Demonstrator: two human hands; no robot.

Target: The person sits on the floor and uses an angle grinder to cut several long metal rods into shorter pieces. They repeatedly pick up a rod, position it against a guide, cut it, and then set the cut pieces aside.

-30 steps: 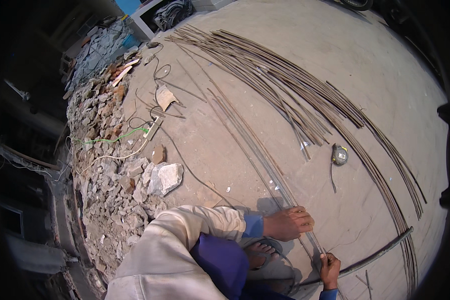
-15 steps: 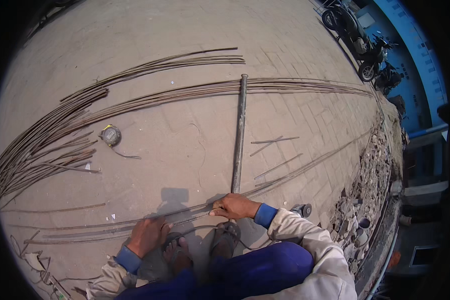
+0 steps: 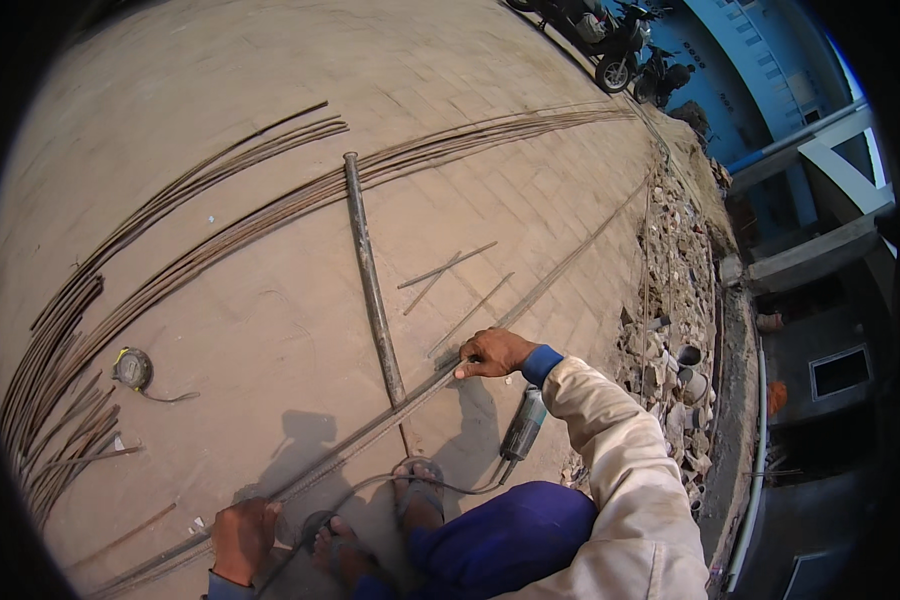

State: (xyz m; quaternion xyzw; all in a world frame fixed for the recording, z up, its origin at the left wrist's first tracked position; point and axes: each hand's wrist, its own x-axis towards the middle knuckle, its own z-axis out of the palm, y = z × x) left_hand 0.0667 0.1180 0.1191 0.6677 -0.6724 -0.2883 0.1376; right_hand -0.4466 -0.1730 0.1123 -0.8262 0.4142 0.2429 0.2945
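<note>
My right hand grips a long thin steel rod lying beside other rods, its fingers curled round it. My left hand, closed, holds the same bundle lower down at the bottom left. A thick metal pipe lies crosswise, its near part under the held rods. To the right of my sandalled feet rests an angle grinder with a dark cord, partly hidden by my sleeve. A tape measure lies at the left.
Bundles of rebar curve across the pavement, with short rods nearer the middle. Broken rubble lines the right edge beside a building. Parked scooters stand at the top right by a blue wall.
My view has swung round, bringing the scooters and right-side building into sight. Since half a second ago both hands appear on a steeper slant, the right higher, the left lower, still on the rods.
</note>
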